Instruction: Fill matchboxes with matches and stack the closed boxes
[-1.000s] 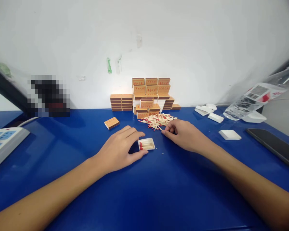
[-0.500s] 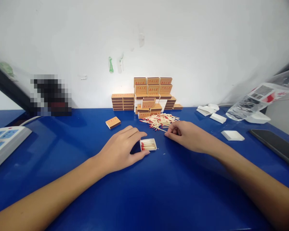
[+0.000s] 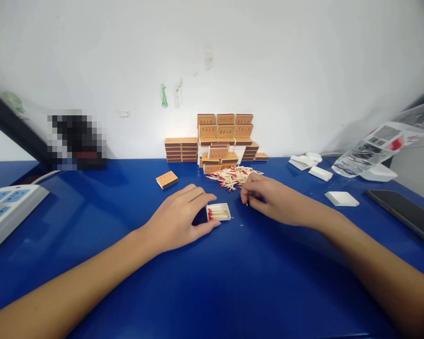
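Note:
A small white matchbox tray [image 3: 219, 212] with several red-tipped matches in it lies on the blue table [image 3: 212, 282]. My left hand [image 3: 178, 217] rests beside the tray, thumb and forefinger pressed against its left side. My right hand [image 3: 268, 197] hovers just right of the tray, fingers pinched on a match held upright. A loose pile of matches [image 3: 233, 176] lies behind both hands.
Stacks of orange matchboxes [image 3: 219, 139] stand against the white wall, and one single matchbox [image 3: 167, 179] lies apart. Empty white trays [image 3: 341, 198] sit to the right, beside a plastic bottle [image 3: 378, 143] and a dark phone [image 3: 403, 212]. A power strip [image 3: 7, 207] lies at left.
My right hand has drawn back from the match pile toward the tray, now pinching a match. The left hand has stayed on the tray.

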The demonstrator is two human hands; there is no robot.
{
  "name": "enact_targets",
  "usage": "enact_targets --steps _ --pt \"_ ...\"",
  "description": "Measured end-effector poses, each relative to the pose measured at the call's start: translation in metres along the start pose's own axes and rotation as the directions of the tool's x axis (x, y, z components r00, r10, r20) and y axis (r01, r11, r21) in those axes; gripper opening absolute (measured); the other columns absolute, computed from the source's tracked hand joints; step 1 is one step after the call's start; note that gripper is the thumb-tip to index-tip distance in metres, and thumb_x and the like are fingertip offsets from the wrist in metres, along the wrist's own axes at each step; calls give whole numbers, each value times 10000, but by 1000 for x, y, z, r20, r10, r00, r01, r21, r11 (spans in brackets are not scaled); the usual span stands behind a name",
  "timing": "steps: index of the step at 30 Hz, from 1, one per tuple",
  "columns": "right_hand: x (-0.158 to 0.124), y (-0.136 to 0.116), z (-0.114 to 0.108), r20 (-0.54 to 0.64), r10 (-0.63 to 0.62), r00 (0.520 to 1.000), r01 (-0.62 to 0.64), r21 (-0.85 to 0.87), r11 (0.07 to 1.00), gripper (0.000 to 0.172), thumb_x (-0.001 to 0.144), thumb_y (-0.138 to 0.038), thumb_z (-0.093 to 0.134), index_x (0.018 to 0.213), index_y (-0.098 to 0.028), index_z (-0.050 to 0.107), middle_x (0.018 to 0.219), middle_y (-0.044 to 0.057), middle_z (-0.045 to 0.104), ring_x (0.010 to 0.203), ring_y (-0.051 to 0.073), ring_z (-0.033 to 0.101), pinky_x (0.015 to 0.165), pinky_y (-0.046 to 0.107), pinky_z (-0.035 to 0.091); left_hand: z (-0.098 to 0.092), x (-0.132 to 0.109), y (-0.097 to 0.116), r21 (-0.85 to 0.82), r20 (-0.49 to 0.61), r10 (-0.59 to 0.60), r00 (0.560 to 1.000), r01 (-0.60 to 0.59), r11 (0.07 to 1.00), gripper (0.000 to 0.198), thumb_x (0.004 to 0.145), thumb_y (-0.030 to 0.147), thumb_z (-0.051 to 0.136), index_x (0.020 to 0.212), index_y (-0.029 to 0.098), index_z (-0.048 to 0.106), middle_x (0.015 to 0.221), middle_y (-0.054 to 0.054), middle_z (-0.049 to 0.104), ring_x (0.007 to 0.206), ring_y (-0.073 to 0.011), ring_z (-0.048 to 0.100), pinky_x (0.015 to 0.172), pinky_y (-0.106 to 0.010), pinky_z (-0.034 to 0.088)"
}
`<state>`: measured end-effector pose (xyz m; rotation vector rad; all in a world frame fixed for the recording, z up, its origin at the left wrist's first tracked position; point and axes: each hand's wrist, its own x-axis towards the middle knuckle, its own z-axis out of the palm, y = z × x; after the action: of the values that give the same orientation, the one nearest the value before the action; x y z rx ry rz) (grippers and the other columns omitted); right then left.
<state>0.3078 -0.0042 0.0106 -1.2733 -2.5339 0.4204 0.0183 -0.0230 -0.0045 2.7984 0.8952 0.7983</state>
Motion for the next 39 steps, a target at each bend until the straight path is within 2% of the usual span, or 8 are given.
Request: enact_targets --steps 3,7,8,11,17,22,27,39 --pt "-1 1 -5 -84 -12 996 11 -12 1000 185 935 -153 511 865 -227 666 948 67 646 862 215 601 775 343 463 0 -1 0 -2 -4 7 1000 -7 1000 378 982 383 719 1272 146 665 1090 -99 720 1018 -275 670 891 -448 588" --pt "0 -3 -6 -226 102 969 -119 -66 991 58 882 -252 630 878 -216 675 881 50 662 754 193 594 699 331 432 0 -1 -1 -1 -3 11 1000 -11 1000 380 987 388 712 1276 146 661 1087 -101 720 1013 -276 668 883 -449 589" --pt "0 -6 -5 -228 135 964 -154 -66 986 100 884 -311 659 856 -216 672 858 46 666 737 191 592 685 332 425 0 -1 -1 0 -1 7 1000 -7 1000 380 987 390 713 1276 150 661 1088 -101 721 1012 -275 667 882 -448 589" --pt "1 -15 5 -166 179 970 -187 -32 982 228 889 -435 701 836 -218 658 843 44 682 742 194 597 672 330 423 -1 0 0 -3 4 -5 1000 5 1000 382 984 391 717 1275 150 663 1092 -102 721 1015 -276 667 888 -451 589" --pt "0 -6 4 -57 136 989 -140 -61 988 82 913 -250 608 849 -229 655 865 44 682 785 203 602 706 337 438 -1 0 1 -5 10 -8 1000 8 1000 376 992 396 703 1272 147 667 1077 -104 719 1019 -278 667 897 -460 588" --pt "-3 14 -8 -68 109 992 -116 -109 987 123 960 -288 575 878 -226 642 944 83 665 818 228 617 733 358 458 -1 0 0 -4 9 -8 1000 8 1000 381 993 397 702 1292 165 656 1088 -97 722 1020 -276 669 893 -454 588" --pt "-1 19 -3 -122 81 989 -92 -89 992 156 987 -366 602 1028 -221 640 1009 92 652 853 239 617 774 368 473 -1 1 1 3 5 -3 1000 3 1000 386 989 398 706 1283 152 661 1078 -103 721 1016 -278 669 896 -456 585" --pt "4 18 0 -41 102 994 -102 -3 995 221 1039 -388 541 952 -216 650 977 80 635 839 214 592 767 353 473 -1 0 0 4 2 6 1000 -6 1000 385 993 398 701 1281 147 657 1078 -105 716 1008 -276 657 889 -449 579"
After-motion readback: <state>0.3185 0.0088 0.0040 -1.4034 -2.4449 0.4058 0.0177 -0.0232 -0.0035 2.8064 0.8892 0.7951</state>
